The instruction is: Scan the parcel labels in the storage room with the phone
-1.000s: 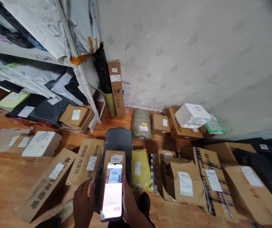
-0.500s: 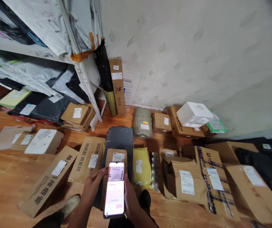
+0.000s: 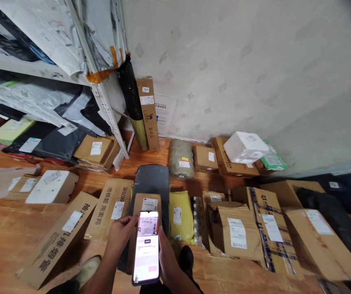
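A lit smartphone [image 3: 146, 253] is upright in front of me, its upper screen displaying a label with a barcode. My right hand [image 3: 168, 255] grips it along the right edge. The fingers of my left hand [image 3: 121, 232] are closed together at its upper left edge. Behind the phone lies a narrow brown carton [image 3: 138, 201] with a white label [image 3: 150, 204], partly hidden by the phone and resting on a long dark grey package [image 3: 152, 177].
A metal rack [image 3: 109, 112] full of bagged parcels stands left. Cartons line the floor, including a long printed box [image 3: 57, 241], a yellow parcel [image 3: 179, 216] and a torn carton [image 3: 239, 228]. A white box [image 3: 245, 147] sits on a carton by the wall. My shoes [image 3: 186, 259] stand among them.
The phone's screen has changed: a small dark pop-up and new text now show below the label picture. My view has shifted slightly to the right. Both hands keep their places at the phone.
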Demonstrator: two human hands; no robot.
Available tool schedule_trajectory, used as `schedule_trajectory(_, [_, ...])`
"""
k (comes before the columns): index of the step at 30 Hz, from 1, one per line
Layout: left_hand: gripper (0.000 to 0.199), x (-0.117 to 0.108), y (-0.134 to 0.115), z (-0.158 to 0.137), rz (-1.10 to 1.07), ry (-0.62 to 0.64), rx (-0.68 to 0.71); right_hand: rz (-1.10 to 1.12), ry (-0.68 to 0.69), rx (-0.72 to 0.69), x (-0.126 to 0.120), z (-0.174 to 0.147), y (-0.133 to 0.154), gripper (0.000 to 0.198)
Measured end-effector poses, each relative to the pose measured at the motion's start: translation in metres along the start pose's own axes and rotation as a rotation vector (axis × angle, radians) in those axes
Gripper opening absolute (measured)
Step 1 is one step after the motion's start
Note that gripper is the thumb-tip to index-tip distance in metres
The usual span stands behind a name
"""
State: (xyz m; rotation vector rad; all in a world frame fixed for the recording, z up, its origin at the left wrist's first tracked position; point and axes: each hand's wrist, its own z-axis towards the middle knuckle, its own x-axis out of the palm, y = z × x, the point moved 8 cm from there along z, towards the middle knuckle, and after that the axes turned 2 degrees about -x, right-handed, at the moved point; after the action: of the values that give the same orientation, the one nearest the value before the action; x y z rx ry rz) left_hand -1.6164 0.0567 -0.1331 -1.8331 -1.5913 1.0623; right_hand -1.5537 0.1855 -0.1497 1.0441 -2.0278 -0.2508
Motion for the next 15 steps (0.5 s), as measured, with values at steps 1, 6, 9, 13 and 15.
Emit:
schedule_trajectory(1, [0.048,0.0,0.0,0.0,-0.002,0.0,0.005,-0.013,-0.001,-0.007,0.001,-0.001,0.002,0.065])
schedule_trajectory(6, [0.047,-0.001,0.0,-0.001,-0.006,-0.019,0.004,-0.082,0.03,-0.085,0.006,-0.01,0.017,0.039])
schedule_trajectory(9, [0.048,-0.002,-0.001,-0.004,-0.013,-0.017,0.003,-0.096,0.058,-0.077,0.007,-0.015,0.02,0.046])
schedule_trajectory(13, [0.047,-0.004,-0.003,-0.009,-0.025,-0.026,0.009,-0.098,0.055,-0.059,0.003,-0.017,0.017,0.055])
schedule_trajectory(15, [0.047,-0.004,-0.004,-0.011,-0.044,-0.027,0.018,-0.083,0.062,-0.059,0.003,-0.019,0.016,0.053])
